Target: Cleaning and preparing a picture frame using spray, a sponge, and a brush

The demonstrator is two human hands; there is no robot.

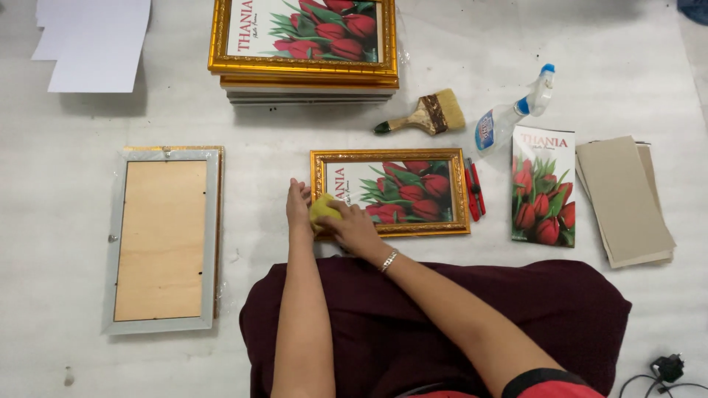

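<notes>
Fingers of right hand (357,230) clasp yellow sponge (324,209) on gold frame's (391,190) left edge.

The frame (390,191) has a gilded, embossed moulding, shiny over a glossy tulip print. The sponge (324,208) looks soft, matt and yellow. The face-down frame (164,239) shows a bare, matt wooden backing inside a smooth grey border. The brush (428,116) has a varnished wood handle, a metal ferrule and pale bristles. The spray bottle (509,118) is clear plastic. The cardboard sheets (624,199) are dull and grey-brown. The floor covering (560,44) is white and slightly wrinkled.
</notes>
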